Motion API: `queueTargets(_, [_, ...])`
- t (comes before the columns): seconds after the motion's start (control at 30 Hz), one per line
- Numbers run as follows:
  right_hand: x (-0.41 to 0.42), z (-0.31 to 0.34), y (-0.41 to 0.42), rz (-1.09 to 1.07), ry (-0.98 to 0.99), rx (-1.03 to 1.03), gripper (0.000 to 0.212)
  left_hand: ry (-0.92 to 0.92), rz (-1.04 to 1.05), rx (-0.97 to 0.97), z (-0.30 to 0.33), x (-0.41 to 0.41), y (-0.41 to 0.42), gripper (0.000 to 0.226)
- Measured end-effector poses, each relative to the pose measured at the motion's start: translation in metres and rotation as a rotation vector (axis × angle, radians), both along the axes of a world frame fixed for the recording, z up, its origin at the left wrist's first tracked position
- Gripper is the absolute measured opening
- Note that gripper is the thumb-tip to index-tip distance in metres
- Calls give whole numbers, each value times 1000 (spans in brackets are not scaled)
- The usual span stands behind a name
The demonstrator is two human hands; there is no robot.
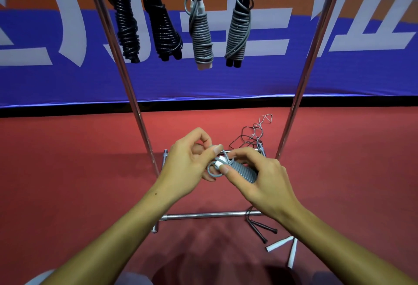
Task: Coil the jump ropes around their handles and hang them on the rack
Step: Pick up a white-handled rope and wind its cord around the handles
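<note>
Grey jump rope (243, 171), coiled on its handles, gets its end loop tied.
Both hands grip it: left hand (190, 160) pinches the loop, right hand (255, 176) clasps the coil; slack could unwind the wraps.

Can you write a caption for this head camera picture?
Both hands, left and right, finish coiling a grey jump rope below four hung ropes.

I see a red floor (67, 171) running back to a blue banner (226, 81) with big white characters and an orange stripe; a black strip edges the banner's foot.
</note>
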State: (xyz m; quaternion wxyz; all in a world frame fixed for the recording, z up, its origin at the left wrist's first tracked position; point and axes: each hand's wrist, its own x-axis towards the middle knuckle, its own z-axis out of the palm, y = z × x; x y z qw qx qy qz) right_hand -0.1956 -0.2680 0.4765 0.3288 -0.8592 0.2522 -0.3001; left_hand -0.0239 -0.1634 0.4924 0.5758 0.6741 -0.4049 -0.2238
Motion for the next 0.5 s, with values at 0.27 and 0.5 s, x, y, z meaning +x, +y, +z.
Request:
queueTargets(0.27, [13, -3, -6, 43, 3, 128, 34, -66, 85, -129, -2, -7, -6, 23])
queueTargets(0.5, [20, -1, -7, 49, -62, 224, 29, -85, 174, -117, 5, -6, -20, 27])
